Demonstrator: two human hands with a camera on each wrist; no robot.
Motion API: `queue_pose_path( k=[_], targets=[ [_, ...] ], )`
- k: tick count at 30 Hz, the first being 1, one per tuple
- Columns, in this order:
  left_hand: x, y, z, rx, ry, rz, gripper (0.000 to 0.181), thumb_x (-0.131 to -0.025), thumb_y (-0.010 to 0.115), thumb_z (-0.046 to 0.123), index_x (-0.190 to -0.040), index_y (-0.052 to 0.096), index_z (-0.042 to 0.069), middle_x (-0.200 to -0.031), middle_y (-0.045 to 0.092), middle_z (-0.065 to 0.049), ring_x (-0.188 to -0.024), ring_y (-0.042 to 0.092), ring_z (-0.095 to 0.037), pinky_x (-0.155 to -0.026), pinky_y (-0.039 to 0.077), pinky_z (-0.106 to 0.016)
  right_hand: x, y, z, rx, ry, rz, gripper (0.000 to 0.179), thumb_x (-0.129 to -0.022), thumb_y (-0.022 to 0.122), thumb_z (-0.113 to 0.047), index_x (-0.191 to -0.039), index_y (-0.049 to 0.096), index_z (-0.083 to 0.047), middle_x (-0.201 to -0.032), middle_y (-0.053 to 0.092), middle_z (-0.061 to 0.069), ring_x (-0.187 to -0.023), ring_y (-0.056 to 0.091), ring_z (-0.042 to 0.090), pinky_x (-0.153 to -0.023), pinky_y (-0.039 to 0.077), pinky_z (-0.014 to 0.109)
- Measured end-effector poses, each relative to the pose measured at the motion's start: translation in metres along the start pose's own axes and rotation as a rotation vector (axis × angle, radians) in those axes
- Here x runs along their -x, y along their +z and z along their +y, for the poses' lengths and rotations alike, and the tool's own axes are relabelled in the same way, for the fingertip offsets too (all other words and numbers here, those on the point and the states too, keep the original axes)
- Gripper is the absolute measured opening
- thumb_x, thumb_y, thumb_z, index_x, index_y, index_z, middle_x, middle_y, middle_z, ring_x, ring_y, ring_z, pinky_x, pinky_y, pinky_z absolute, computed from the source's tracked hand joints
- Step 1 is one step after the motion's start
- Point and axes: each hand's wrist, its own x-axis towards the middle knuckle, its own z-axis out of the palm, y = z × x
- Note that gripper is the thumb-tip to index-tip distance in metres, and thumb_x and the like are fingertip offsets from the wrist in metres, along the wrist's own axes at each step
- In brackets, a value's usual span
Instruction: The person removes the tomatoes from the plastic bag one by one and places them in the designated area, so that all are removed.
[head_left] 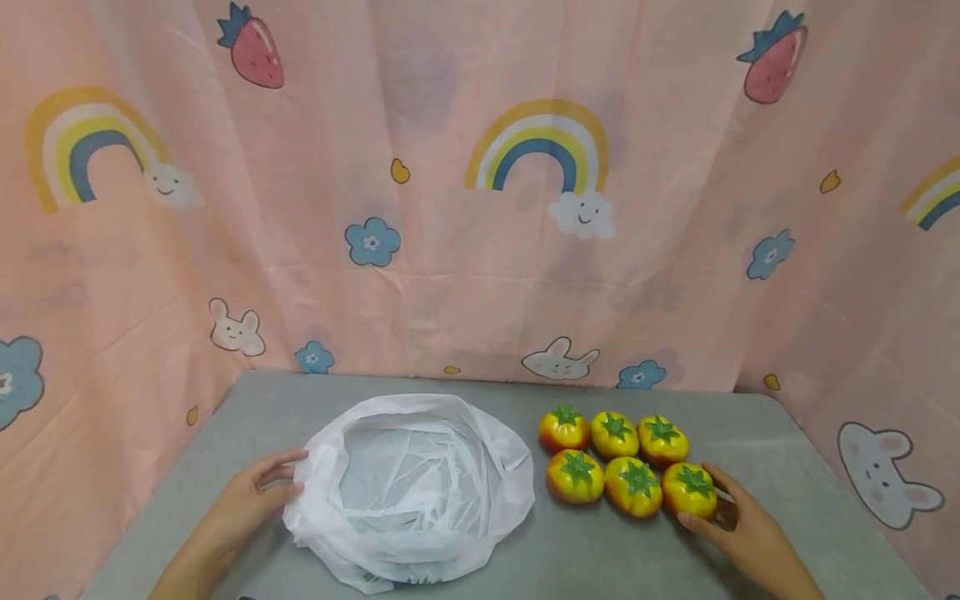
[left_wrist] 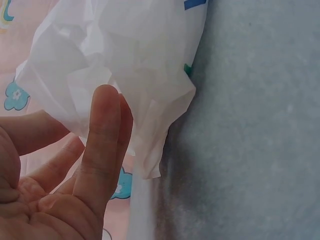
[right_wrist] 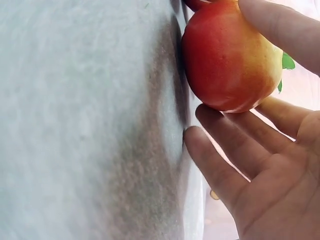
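A white plastic bag lies with its mouth spread wide on the table. My left hand is at the bag's left side, its fingertips at the rim; in the left wrist view the fingers are slightly bent beside the thin plastic. On the right, my right hand holds the nearest-right tomato, yellow and red with a green star-shaped top. The thumb lies on one side of it and fingers on the other, while the lower fingers are spread. That tomato appears to rest on the table.
Several more tomatoes stand in two rows to the right of the bag, among them a front-left one and a back-right one. The grey table ends at a pink patterned curtain behind and at both sides.
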Motion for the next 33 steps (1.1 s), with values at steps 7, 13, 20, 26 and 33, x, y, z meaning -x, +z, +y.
queue_pose_path(
  k=[7, 13, 20, 26, 33],
  targets=[
    [-0.0004, -0.0005, 0.0014, 0.001, -0.009, 0.003, 0.059, -0.093, 0.068, 0.021, -0.146, 0.047, 0.008, -0.129, 0.059, -0.018, -0.104, 0.060, -0.017, -0.082, 0.052, -0.026, -0.0037, 0.0002, -0.0033, 0.006, 0.009, 0.004, 0.119, -0.082, 0.063, -0.071, -0.156, 0.009, 0.005, -0.152, 0.019, 0.043, -0.130, 0.040, 0.059, -0.102, 0.045, 0.062],
    [-0.0008, 0.0000, 0.0021, 0.020, 0.003, -0.001, 0.059, -0.093, 0.068, 0.021, -0.146, 0.047, 0.006, -0.128, 0.060, -0.017, -0.100, 0.061, -0.015, -0.079, 0.052, -0.024, -0.0051, 0.0000, -0.0018, 0.007, 0.018, 0.001, 0.120, -0.081, 0.064, -0.071, -0.155, 0.010, 0.006, -0.151, 0.019, 0.043, -0.130, 0.039, 0.059, -0.103, 0.044, 0.063],
    [0.0015, -0.0008, 0.0030, 0.043, 0.022, -0.006, 0.059, -0.093, 0.068, 0.017, -0.146, 0.046, 0.006, -0.124, 0.061, -0.015, -0.095, 0.062, -0.011, -0.078, 0.053, -0.023, -0.0032, 0.0013, 0.0005, 0.010, 0.025, -0.011, 0.120, -0.081, 0.065, -0.071, -0.155, 0.011, 0.007, -0.151, 0.018, 0.042, -0.129, 0.039, 0.059, -0.102, 0.044, 0.063],
    [0.0011, -0.0013, 0.0013, 0.065, 0.039, -0.015, 0.059, -0.093, 0.067, 0.015, -0.147, 0.045, 0.005, -0.124, 0.064, -0.014, -0.094, 0.063, -0.009, -0.078, 0.054, -0.024, -0.0020, -0.0010, 0.0013, 0.032, 0.012, -0.018, 0.120, -0.081, 0.066, -0.070, -0.155, 0.010, 0.006, -0.150, 0.020, 0.043, -0.129, 0.039, 0.060, -0.101, 0.044, 0.064],
    [-0.0009, -0.0040, -0.0026, 0.057, 0.048, -0.024, 0.061, -0.094, 0.066, 0.016, -0.148, 0.043, 0.004, -0.129, 0.062, -0.017, -0.100, 0.063, -0.009, -0.080, 0.055, -0.024, -0.0002, -0.0043, 0.0025, 0.052, -0.017, -0.014, 0.119, -0.081, 0.067, -0.067, -0.154, 0.011, 0.008, -0.151, 0.019, 0.043, -0.128, 0.039, 0.060, -0.099, 0.045, 0.065]
  ],
)
